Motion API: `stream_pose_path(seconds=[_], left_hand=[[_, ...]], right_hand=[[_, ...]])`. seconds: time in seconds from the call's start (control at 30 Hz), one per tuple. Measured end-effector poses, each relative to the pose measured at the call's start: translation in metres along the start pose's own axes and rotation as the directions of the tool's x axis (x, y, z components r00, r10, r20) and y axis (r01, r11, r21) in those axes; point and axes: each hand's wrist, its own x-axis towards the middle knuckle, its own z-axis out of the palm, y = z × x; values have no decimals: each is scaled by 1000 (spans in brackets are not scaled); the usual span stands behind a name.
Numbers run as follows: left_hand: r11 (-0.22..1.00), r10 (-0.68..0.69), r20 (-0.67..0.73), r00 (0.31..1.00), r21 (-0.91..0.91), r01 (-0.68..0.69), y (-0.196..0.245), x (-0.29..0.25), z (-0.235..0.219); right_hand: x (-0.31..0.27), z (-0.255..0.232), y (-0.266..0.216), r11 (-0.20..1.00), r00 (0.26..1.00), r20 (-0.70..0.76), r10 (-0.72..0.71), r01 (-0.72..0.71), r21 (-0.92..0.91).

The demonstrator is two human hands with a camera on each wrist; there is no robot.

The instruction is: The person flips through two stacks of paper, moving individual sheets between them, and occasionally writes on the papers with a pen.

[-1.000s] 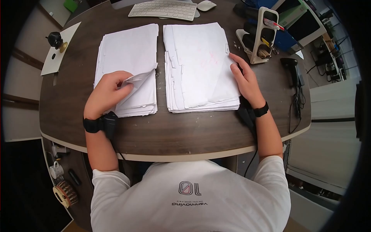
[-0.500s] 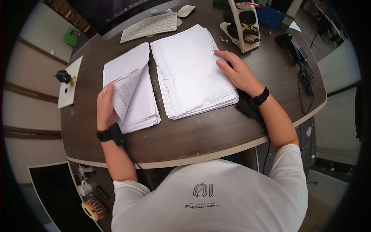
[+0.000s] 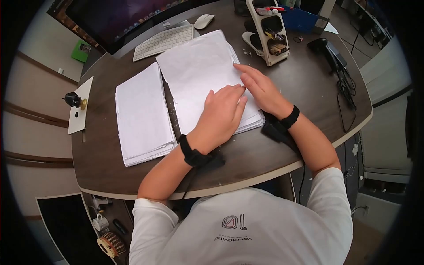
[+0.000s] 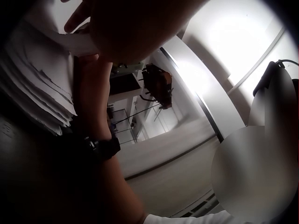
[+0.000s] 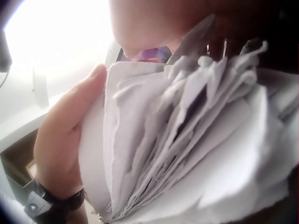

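Observation:
Two stacks of white paper lie side by side on the desk. In the head view the left stack (image 3: 143, 115) has nobody's hand on it. Over the lower right part of the right stack (image 3: 194, 66), the left hand (image 3: 221, 110) lies with its fingers extended, their tips close to the right hand. The right hand (image 3: 263, 90) is at that stack's right edge, fingers nearly straight. In the right wrist view the stack's crumpled, uneven sheet edges (image 5: 187, 126) fill the middle, with the left hand (image 5: 60, 140) against the paper's far side.
Behind the stacks are a keyboard (image 3: 163, 42), a mouse (image 3: 204, 21) and a monitor (image 3: 132, 22). A white pen holder (image 3: 269, 39) stands at the back right, and a black corded scanner (image 3: 329, 53) lies farther right. On the left is a white board (image 3: 81, 106) with a small black object.
The left hand has moved right from the left stack to the right one, and the sheet it was lifting is no longer raised. The right hand stays by its stack's edge. The head view has shifted.

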Motion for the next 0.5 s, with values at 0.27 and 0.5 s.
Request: stream_pose_path(seconds=[0.27, 0.5], left_hand=[[990, 51, -59, 997, 135, -42, -1, -20, -23], [933, -361, -256, 897, -107, 345, -49, -62, -39]], right_hand=[[-2, 1, -4, 999, 1000, -24, 0, -1, -49], [-9, 21, -12, 987, 981, -111, 162, -159, 38]])
